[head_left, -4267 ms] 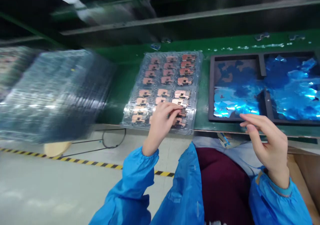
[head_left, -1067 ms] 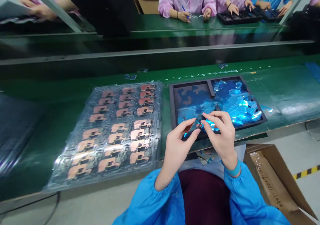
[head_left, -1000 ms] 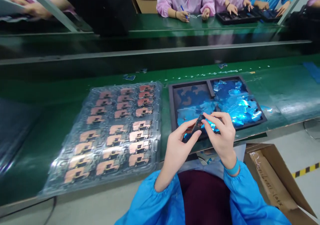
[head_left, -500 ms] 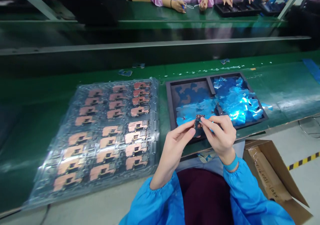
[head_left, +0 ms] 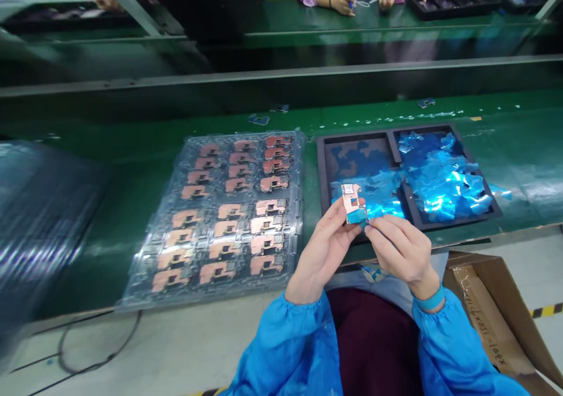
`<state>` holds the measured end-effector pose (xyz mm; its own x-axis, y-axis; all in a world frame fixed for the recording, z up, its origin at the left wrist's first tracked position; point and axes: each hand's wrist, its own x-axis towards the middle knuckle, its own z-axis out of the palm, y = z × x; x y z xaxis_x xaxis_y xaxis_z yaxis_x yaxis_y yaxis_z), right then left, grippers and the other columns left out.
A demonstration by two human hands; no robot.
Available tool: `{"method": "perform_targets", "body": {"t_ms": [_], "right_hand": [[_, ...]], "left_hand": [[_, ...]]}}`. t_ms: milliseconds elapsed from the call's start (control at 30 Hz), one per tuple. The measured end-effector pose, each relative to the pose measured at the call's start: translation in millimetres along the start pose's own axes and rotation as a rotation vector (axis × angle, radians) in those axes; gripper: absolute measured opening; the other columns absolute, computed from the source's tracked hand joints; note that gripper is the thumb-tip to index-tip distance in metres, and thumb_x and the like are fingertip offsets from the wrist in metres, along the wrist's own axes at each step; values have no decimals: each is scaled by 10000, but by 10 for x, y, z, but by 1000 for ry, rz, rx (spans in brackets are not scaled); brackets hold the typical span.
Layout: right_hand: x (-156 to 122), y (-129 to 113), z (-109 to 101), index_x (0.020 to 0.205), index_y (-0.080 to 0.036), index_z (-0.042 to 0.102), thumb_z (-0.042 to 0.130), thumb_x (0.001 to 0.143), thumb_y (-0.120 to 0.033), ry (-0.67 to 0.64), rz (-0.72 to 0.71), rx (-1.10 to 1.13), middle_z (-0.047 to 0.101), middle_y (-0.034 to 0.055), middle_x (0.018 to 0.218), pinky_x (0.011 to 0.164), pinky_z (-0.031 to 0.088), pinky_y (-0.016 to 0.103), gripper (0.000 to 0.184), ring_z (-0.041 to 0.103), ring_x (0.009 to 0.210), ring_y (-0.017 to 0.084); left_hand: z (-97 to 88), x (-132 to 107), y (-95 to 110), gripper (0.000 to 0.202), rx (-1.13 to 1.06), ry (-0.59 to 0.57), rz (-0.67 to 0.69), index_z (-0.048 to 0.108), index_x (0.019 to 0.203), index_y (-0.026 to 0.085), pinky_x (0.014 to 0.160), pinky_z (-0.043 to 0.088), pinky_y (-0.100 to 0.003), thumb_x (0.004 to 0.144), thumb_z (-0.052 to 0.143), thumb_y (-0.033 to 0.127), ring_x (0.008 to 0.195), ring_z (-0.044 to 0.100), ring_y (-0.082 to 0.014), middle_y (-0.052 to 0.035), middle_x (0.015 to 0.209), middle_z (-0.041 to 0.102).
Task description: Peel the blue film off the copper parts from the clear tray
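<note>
My left hand (head_left: 323, 249) grips a small circuit board (head_left: 350, 193) by its lower left edge, above the near side of a black divided tray (head_left: 323, 176). The board's copper-coloured face with a pale label is turned up. A piece of blue film (head_left: 357, 215) covers its lower part. The fingertips of my right hand (head_left: 402, 249) are pinched at the film's lower right corner. Loose blue film pieces (head_left: 444, 179) fill much of both tray compartments. Left of my hands, a clear plastic tray (head_left: 301, 208) holds rows of similar boards (head_left: 226, 229).
Blue pieces (head_left: 258, 119) lie behind the clear tray on the green bench (head_left: 528, 149). A stack of clear trays (head_left: 39, 226) stands far left, blurred. An open cardboard box (head_left: 505, 314) is below the bench at right. Across the bench, co-workers' hands (head_left: 343, 3) are busy.
The board has turned from a dark, edge-on look to its copper face, with blue film showing on it. My right hand has moved down to its lower corner. The view has shifted left.
</note>
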<state>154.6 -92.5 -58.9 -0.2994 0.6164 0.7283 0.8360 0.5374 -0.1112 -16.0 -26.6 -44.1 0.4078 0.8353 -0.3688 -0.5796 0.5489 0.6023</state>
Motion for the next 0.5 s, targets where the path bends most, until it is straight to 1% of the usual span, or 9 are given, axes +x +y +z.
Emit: {"method": "perform_targets", "body": {"t_ms": [100,167,233,300,333,400,433,467,500], "right_hand": [[-14,-24,1,1231,-207,740,654,1002,-74,-3,-10,57,834,103,1158,954,675,398,278,796,1081,253],[27,-36,14,1216,-221,734,641,993,-56,50,49,129,837,88,1072,901,674,385,293,804,1006,238],[103,-12,55,1167,-245,736,625,1003,-75,162,209,192,824,61,957,796,658,358,260,788,869,213],[194,67,133,1104,-248,737,614,1033,-156,198,466,220,804,49,905,687,616,325,169,751,770,194],[238,124,184,1076,-240,738,609,1045,-204,155,591,220,796,51,898,664,597,318,138,735,747,192],[311,242,291,1062,-212,745,583,1054,-269,-26,756,167,788,69,930,668,574,327,172,718,745,201],[339,289,337,1085,-199,752,569,1052,-278,-114,788,109,786,90,988,676,566,338,202,719,767,214],[363,317,371,1123,-187,758,556,1049,-276,-165,800,33,779,120,1073,676,555,348,232,720,798,228],[384,323,391,1172,-178,758,544,1049,-273,-176,803,-40,757,153,1181,668,543,354,264,722,834,241]], "left_hand": [[-13,37,24,210,-27,59,67,822,1170,202,861,631,-227,969,815,263,968,750,-143,-57,1231,809],[-35,66,56,190,-23,127,163,821,1150,210,887,632,-231,967,813,262,1026,754,-154,-56,1234,805],[-68,80,101,158,-8,196,294,819,1109,220,933,629,-245,964,817,282,1085,754,-166,-52,1217,805],[-102,70,147,154,21,239,398,815,1095,231,978,626,-265,955,824,295,1130,752,-174,-46,1212,805],[-115,55,167,160,43,248,429,814,1092,232,986,628,-274,946,829,297,1141,752,-178,-47,1215,806],[-133,12,193,185,101,254,452,809,1088,231,970,641,-287,918,847,291,1141,760,-190,-55,1230,809],[-136,-13,198,205,135,255,450,805,1089,226,944,651,-292,902,859,292,1126,769,-198,-65,1232,812],[-135,-36,198,227,166,256,445,801,1088,220,910,662,-296,888,870,299,1097,780,-206,-77,1222,817],[-132,-57,194,249,192,259,440,796,1086,213,876,671,-299,875,882,313,1062,792,-212,-87,1202,823]]}}
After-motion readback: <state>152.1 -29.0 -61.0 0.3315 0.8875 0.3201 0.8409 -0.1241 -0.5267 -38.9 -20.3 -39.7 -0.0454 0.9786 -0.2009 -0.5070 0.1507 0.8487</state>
